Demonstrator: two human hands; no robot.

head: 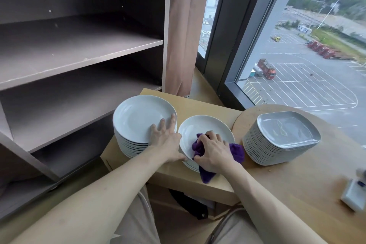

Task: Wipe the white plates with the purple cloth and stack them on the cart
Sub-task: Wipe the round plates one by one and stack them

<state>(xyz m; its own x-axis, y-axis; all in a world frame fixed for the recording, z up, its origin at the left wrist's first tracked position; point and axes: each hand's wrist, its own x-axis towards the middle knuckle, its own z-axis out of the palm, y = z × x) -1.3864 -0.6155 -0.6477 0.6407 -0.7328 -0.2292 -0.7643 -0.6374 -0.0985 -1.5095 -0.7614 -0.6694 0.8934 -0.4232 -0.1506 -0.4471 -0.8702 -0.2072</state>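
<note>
R hand (214, 152) grips bunched cloth (198, 147) on plate (204, 125) nr desk (198, 105) front edge; L hand (166, 140) flat, fingers straight, on stack (138, 117) (desk's left edge).

**Window Daylight Fills a Plate Corner**

Soft, overcast daylight comes through the large window (307, 77) at right and spreads evenly over the wooden table (297, 184). A thin squiggle of glare sits on the top of the grey plates (285, 132); the white plates (138, 119) carry a pale sheen and throw soft shadows away from the glass. The purple cloth (236, 152) reads dark, its folds nearly black. The brown shelves (69, 51) at left are dimmer, their recesses in shade. The wide-angle lens bows the window frame and shelf boards toward the edges. The centre is fairly sharp; a small white object (352, 196) at the lower right edge is blurred.
</note>
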